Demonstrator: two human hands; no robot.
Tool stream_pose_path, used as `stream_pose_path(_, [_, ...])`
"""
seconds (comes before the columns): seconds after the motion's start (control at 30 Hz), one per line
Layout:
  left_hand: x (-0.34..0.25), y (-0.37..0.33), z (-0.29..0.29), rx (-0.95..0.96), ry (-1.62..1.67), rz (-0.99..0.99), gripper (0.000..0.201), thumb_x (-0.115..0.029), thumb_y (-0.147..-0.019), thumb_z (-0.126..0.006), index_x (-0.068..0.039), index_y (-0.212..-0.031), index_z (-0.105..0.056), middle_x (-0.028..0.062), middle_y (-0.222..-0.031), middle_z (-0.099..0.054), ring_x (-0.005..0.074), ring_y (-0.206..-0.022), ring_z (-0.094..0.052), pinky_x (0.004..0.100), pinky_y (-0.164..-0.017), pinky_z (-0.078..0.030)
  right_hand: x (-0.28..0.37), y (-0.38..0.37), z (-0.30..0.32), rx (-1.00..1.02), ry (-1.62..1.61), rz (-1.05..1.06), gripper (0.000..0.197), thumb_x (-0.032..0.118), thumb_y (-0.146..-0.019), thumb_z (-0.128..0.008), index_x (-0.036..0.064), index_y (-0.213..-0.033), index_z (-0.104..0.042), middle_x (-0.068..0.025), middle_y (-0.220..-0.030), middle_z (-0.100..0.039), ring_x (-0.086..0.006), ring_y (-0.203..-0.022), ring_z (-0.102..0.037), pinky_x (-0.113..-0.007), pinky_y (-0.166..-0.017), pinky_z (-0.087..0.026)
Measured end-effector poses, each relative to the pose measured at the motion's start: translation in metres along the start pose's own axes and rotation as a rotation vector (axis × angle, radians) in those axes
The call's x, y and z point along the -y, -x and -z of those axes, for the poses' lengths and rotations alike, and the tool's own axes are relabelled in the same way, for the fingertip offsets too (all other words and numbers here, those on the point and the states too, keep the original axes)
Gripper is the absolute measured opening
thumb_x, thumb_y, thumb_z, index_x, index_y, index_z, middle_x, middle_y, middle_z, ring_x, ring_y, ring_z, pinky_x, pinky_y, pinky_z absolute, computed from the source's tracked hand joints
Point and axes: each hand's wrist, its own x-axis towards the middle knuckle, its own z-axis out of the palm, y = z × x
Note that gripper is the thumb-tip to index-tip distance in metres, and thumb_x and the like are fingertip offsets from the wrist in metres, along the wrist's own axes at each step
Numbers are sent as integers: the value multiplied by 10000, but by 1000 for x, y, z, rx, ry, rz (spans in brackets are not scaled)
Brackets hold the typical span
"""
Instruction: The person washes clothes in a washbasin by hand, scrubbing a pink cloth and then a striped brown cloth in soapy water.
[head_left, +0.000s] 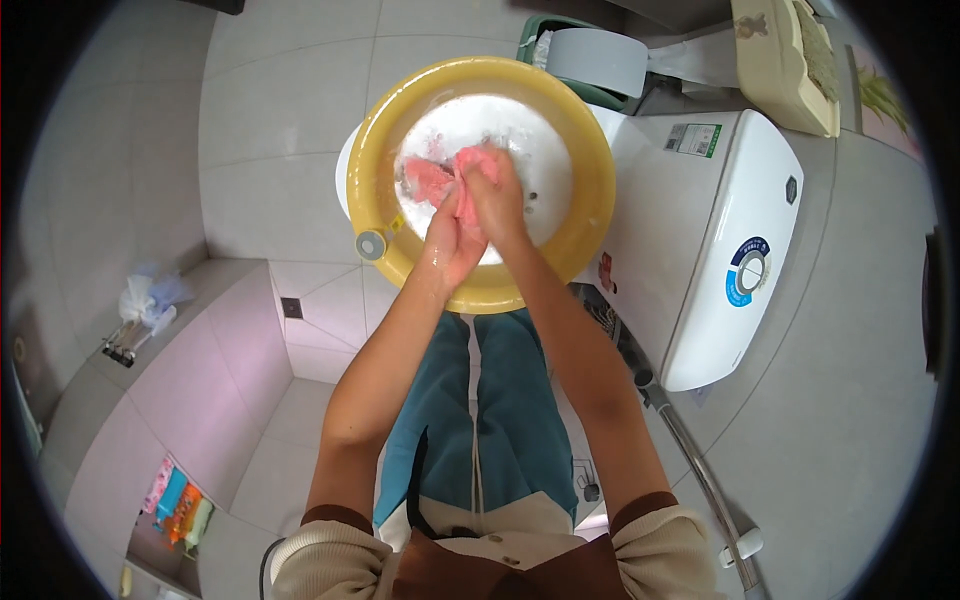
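Observation:
A wet pink cloth (430, 181) is bunched between my two hands, over a yellow basin (590, 170) filled with white suds (545, 150). My left hand (455, 240) grips the cloth from the near side, with wet foam on the wrist. From the right, my right hand (495, 195) is closed around the upper part of the cloth. One end of the cloth hangs out to the left, touching the foam. The fingers partly hide the middle of the cloth.
Under the basin shows a white toilet, its tank (720, 250) on the right. A green bin (535, 40) stands behind, beside a beige box (785, 65). A metal pipe (700, 460) runs at lower right. On the left ledge lies a mesh bath puff (150, 300); bottles (180, 510) fill a niche below.

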Motion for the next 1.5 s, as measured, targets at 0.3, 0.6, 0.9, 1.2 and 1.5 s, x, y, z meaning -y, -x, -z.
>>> stream_pose_path(0.3, [0, 9, -3, -118, -176, 38, 385, -341, -898, -492, -79, -1180, -494, 60, -1133, -553, 195, -1020, -542, 333, -850, -472, -13, 10, -23, -245, 39, 139, 428, 59, -787, -575, -27, -1184, -441, -179, -1114, -561, -263, -1048, -526, -368, -991, -323])
stream_pose_path(0.6, [-10, -21, 51, -101, -147, -109, 352, -346, -900, -514, -54, -1094, -546, 68, -1026, -595, 194, -927, -576, 331, -810, -487, -20, 47, -52, -83, 39, 346, 134, 152, -898, -501, 29, -858, -537, -56, -811, -569, -136, -766, -521, -276, -721, -438])
stream_pose_path(0.9, [-6, -10, -13, -589, -446, -402, 252, -244, -873, -531, -6, -833, -603, 78, -790, -587, 178, -714, -549, 330, -608, -449, 3, 11, -28, -165, -628, -115, 257, 223, -894, -440, 70, -691, -475, -14, -698, -456, -117, -634, -437, -270, -576, -396])
stream_pose_path(1.2, [-15, 3, 3, -609, -1245, -590, 473, -361, -864, -535, 76, -698, -612, 193, -581, -570, 224, -581, -578, 358, -577, -439, -4, 2, -16, -67, -685, -236, 283, 265, -916, -444, 90, -693, -460, -14, -565, -402, -140, -469, -377, -279, -459, -364])
stream_pose_path(1.5, [-45, 30, -17, -233, -1607, -723, 266, -223, -827, -621, 15, -943, -593, 123, -892, -620, 229, -808, -597, 338, -718, -466, -8, 2, 14, 97, -34, -7, 404, 244, -849, -577, -1, -1155, -480, -154, -1059, -567, -223, -989, -551, -303, -869, -434])
